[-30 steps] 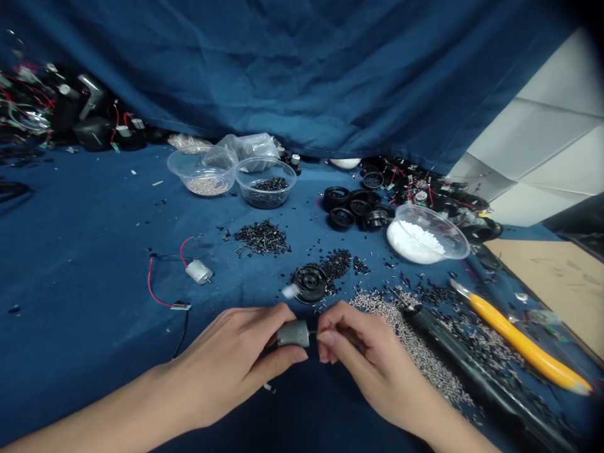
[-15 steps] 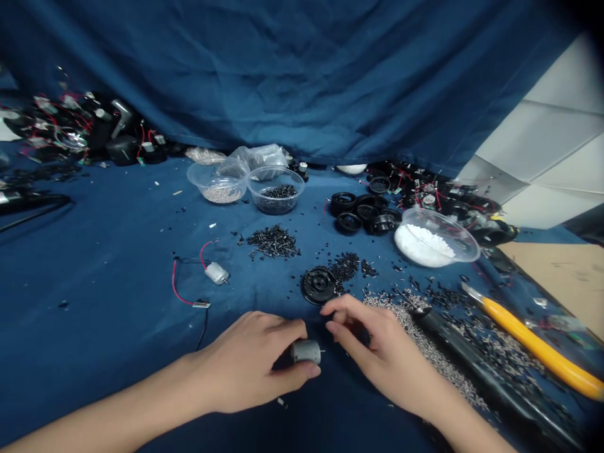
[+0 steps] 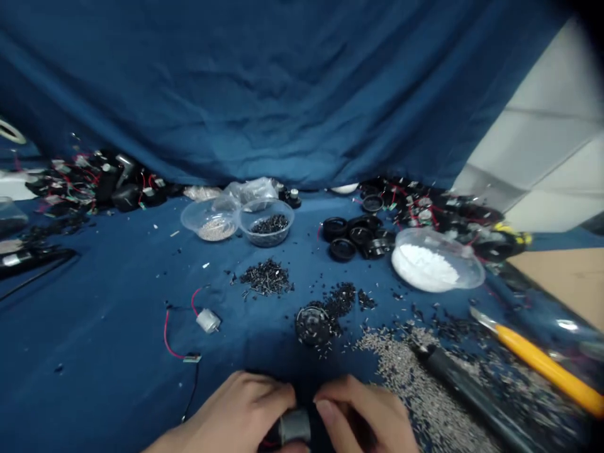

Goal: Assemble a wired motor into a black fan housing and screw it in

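1. At the near edge of the view, the left hand (image 3: 236,416) and right hand (image 3: 364,416) sit close together above the blue cloth surface (image 3: 85,352), both cut off by the bottom of the frame.
2. Between them lies a small silver DC motor (image 3: 295,428), its long axis running roughly left to right. Its body is closer to the left hand, and its right end points toward the right hand.
3. The left grip is closed around the motor's body. The right grip is half curled at the motor's right end, with its fingertips (image 3: 325,410) just beside or touching it. Whether they pinch anything there is hidden, so I cannot tell.
4. Near right, a spread of small grey metal pins (image 3: 415,377) lies beside a black rod-shaped tool (image 3: 472,390), with a yellow-handled utility knife (image 3: 542,365) farther right.
5. Mid-distance, a black wheel hub (image 3: 312,326) sits against scattered black pieces (image 3: 340,299). To its left lies a second silver motor (image 3: 208,321) with a red wire (image 3: 166,333).
6. Farther off are black pins (image 3: 267,278), black tyres (image 3: 352,240), a bowl of white granules (image 3: 436,261) and two clear plastic bowls (image 3: 210,221).
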